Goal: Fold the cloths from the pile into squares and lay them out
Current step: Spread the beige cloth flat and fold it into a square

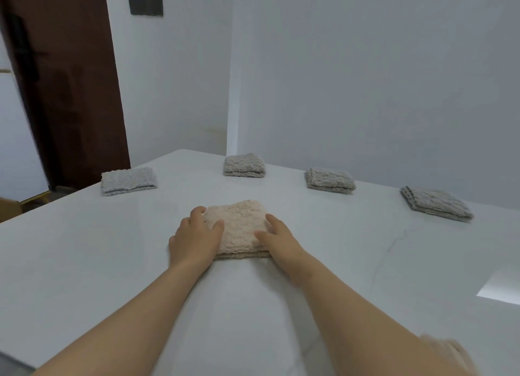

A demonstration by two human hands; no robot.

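A folded beige cloth (pixel 239 223) lies as a square in the middle of the white table (pixel 84 263). My left hand (pixel 195 238) rests flat on its left side, fingers spread over the fabric. My right hand (pixel 278 240) presses on its right side, thumb on top. Further back lie folded squares: a pale blue-grey cloth (pixel 128 180) at the left, a grey-beige cloth (pixel 244 165) in the middle, a grey cloth (pixel 329 180) to its right and another grey cloth (pixel 436 202) at the far right.
White walls stand close behind the table's far edge. A dark brown door (pixel 64 80) is at the back left. A blurred pale cloth shape (pixel 447 350) shows at the bottom right corner, and a grey edge (pixel 11 361) at the bottom left.
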